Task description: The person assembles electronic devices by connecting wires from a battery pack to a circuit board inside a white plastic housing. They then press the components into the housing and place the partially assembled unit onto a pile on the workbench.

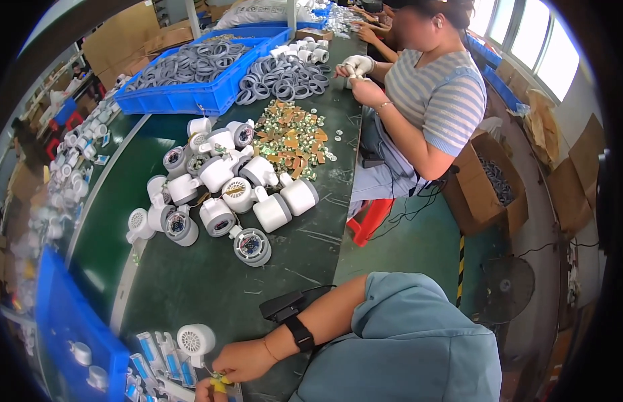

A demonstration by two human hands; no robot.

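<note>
Low at the near edge of the green table (211,281), a small yellow part (219,382) is pinched in the grip of the right hand (245,360). Only the left hand (203,392) fingertips are seen beside it; its grip cannot be told. Just beyond, a white round housing (195,340) is set. Farther off, white housings (224,194) are heaped.
</note>
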